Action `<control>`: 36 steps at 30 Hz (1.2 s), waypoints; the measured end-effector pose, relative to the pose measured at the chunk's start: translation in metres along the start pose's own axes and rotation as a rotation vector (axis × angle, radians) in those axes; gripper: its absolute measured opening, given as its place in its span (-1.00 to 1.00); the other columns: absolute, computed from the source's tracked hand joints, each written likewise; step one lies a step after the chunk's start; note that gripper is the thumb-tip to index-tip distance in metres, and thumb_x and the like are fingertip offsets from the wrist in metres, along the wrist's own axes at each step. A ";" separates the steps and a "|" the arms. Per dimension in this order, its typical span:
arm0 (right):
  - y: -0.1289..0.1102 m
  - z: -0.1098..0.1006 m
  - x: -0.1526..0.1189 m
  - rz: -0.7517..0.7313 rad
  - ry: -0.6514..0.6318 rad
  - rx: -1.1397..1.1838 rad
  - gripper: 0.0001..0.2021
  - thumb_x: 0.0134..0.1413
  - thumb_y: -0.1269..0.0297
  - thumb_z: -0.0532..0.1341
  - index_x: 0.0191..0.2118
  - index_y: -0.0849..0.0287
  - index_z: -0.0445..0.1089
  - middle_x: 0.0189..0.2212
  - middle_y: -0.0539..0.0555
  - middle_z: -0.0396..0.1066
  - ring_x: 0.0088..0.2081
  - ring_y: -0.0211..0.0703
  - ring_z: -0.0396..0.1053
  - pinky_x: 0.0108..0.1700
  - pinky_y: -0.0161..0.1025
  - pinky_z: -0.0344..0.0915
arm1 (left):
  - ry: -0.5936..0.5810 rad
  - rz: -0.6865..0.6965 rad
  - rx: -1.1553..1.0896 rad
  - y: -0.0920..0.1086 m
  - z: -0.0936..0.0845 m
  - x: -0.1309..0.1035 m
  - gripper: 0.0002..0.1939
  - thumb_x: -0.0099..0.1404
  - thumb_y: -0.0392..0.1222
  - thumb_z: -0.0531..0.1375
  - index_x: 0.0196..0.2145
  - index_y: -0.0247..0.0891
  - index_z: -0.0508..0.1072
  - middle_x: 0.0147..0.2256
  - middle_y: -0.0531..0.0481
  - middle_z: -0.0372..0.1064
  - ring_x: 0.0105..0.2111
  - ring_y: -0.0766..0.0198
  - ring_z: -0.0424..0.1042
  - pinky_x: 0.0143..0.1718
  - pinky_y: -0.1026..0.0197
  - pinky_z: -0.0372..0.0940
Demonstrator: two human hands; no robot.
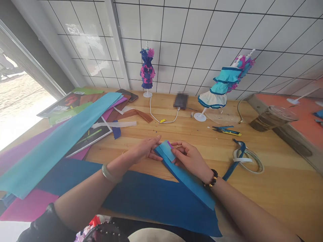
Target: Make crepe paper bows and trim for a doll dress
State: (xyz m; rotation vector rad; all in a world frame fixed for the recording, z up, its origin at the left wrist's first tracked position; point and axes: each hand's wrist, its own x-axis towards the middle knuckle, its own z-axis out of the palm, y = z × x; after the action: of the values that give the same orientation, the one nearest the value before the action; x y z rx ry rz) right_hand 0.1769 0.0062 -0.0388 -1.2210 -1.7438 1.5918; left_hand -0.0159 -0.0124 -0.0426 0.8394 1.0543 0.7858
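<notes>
Wooden table [285, 191], two dressed mannequins [147, 70] [223, 84], right fingers [180, 155] tight on one blue strip [188, 179], left fingers [154, 156] apparently spread.

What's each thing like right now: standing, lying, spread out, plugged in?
Blue strip: held near one end by right hand
Dark blue sheet: spread out
Light blue sheet: lying over magazine
Navy-dressed stand: upright
Turquoise-dressed stand: standing, looks tilted
Dark device: cable plugged in
Tape roll: lying flat
Pliers: lying down

Held strip [194, 186] light blue; sheet [156, 195] dark blue; wall [176, 30] white, black-gridded.
</notes>
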 end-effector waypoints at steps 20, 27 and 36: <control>0.004 -0.002 0.004 -0.149 0.076 -0.075 -0.72 0.00 0.20 0.18 -0.14 0.18 0.32 -0.18 0.13 0.42 -0.17 -0.18 0.37 -0.13 -0.22 0.32 | -0.018 0.042 0.047 -0.005 -0.004 0.003 -0.70 0.09 -0.04 0.24 -0.40 -0.38 0.38 -0.42 -0.05 0.39 -0.39 0.32 0.41 -0.32 0.23 0.41; -0.001 0.000 0.001 -0.044 -0.021 0.011 -0.61 -0.05 0.21 0.22 -0.06 0.18 0.25 -0.23 0.09 0.46 -0.26 -0.19 0.42 -0.25 -0.24 0.36 | -0.016 0.057 0.032 -0.004 -0.004 0.002 -0.69 0.08 -0.02 0.24 -0.41 -0.38 0.38 -0.44 -0.04 0.39 -0.41 0.31 0.41 -0.34 0.22 0.40; 0.000 -0.003 0.003 -0.071 0.047 0.026 -0.66 -0.06 0.24 0.22 -0.11 0.17 0.27 -0.26 0.07 0.46 -0.28 -0.20 0.41 -0.25 -0.25 0.35 | 0.022 -0.027 -0.086 0.002 -0.003 0.003 -0.46 0.14 0.21 0.08 -0.26 -0.40 0.39 -0.43 -0.17 0.45 -0.49 0.25 0.44 -0.52 0.25 0.37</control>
State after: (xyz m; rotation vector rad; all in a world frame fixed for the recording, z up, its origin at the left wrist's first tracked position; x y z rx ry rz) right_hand 0.1778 0.0103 -0.0383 -1.1623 -1.7131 1.5281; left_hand -0.0183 -0.0078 -0.0430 0.7433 1.0419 0.8143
